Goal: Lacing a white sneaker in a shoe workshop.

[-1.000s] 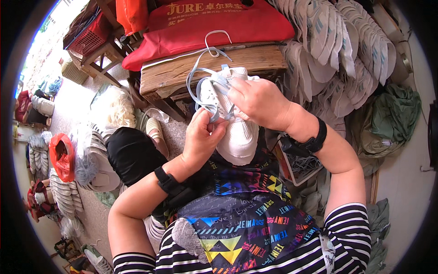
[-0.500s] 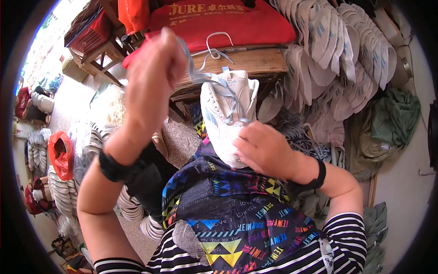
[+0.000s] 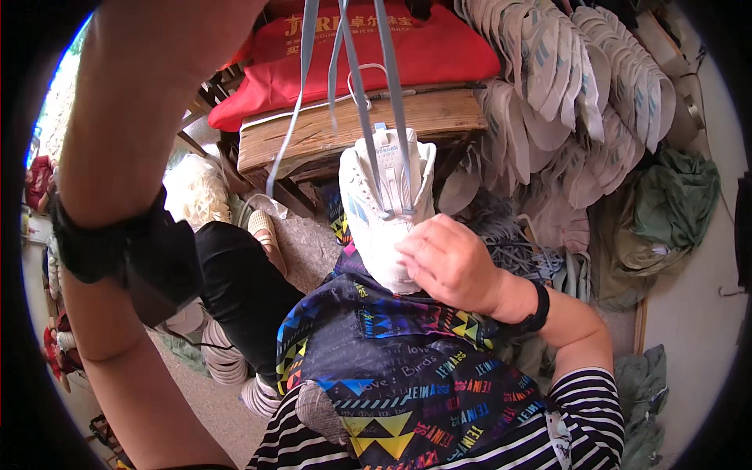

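Note:
A white sneaker with pale blue trim rests over my lap, its toe toward me and its heel against the wooden bench. Flat blue-grey shoelaces run from its lowest eyelets up past the upper edge, two strands drawn tight and others hanging loose. My left hand is raised high at the upper left. Its fingers are cut off by the frame, but the taut laces lead up toward it. With bent fingers, my right hand grips the right side of the sneaker's toe.
Beyond the sneaker stands a wooden bench bearing a red bag and a white hook. Stacked white shoe uppers hang at the right, near green cloth. Bundled laces lie right of my lap. A patterned apron covers me.
My left hand has risen up and toward the camera, drawing the once-slack laces taut. The sneaker and my right hand have hardly moved.

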Available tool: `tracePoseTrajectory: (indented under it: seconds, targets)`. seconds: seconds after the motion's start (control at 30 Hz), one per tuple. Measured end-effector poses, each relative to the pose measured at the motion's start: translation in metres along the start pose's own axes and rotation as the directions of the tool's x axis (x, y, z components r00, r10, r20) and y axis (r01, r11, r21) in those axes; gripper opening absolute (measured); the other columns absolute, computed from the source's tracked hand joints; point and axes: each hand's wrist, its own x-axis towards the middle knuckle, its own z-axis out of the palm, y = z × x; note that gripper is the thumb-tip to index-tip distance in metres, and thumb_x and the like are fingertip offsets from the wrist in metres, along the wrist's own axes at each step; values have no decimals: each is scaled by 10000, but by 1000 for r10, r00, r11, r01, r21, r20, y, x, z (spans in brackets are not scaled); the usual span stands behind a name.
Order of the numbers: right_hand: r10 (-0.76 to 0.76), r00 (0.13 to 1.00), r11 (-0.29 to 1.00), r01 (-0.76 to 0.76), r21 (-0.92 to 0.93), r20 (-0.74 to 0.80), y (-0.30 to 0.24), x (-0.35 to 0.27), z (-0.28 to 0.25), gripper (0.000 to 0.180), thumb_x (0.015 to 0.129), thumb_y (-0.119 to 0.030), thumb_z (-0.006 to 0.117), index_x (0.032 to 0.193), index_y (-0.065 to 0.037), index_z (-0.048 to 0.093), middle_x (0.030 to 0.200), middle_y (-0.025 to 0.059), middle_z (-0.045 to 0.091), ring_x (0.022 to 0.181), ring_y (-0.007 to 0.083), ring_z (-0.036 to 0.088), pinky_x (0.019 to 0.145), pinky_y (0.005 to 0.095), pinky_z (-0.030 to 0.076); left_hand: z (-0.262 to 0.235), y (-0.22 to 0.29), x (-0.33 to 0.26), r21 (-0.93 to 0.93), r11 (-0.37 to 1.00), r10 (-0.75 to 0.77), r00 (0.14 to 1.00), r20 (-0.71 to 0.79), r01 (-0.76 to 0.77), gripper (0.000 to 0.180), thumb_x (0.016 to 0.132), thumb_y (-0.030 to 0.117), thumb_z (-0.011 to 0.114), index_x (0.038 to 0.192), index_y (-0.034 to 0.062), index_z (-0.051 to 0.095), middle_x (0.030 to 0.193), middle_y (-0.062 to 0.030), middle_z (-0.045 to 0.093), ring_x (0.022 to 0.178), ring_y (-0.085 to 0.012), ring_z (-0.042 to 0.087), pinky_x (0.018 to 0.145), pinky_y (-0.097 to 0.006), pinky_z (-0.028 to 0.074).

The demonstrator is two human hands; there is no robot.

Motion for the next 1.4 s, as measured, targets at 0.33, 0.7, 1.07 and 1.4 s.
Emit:
tracePoseTrajectory:
  seconds: [0.33,0.7,1.07,1.4]
  targets:
    - [330,944,763,-264,590,-5,20,64,4,352,915,-55,578,1253,22,516,946,60,633,864,145,619,804,324,515,4,2,-9,70,986,-135,972,-191,151,249,1044,229,392,928,57,532,686,30,488,557,-54,460,542,-213,406]
    - [688,723,-68,148,987,-61,139,40,-134,170,950,-91,568,1087,10,571,605,-41,408,503,59,343,518,214,316,-189,-7,-124,-642,738,-565,710,-420,207,201,1031,111,395,1085,-18,539,852,-40,530,682,-102,480,732,-268,428]
    - [925,378,-44,-2,999,41,195,-15,-183,157,899,4,530,1053,1,558,551,-38,338,405,74,282,422,223,265,-321,9,-300,-682,717,-669,420,-613,145,227,997,169,414,931,55,599,783,-4,603,655,-105,486,679,-294,399]
    - [969,35,241,83,967,-244,279,-188,-430,273,988,16,370,1236,30,484,694,-6,354,513,94,303,431,221,269,-403,128,-310,-534,845,-519,214,-828,-19,143,957,4,438,988,-25,575,766,-16,491,641,-117,414,585,-271,343]
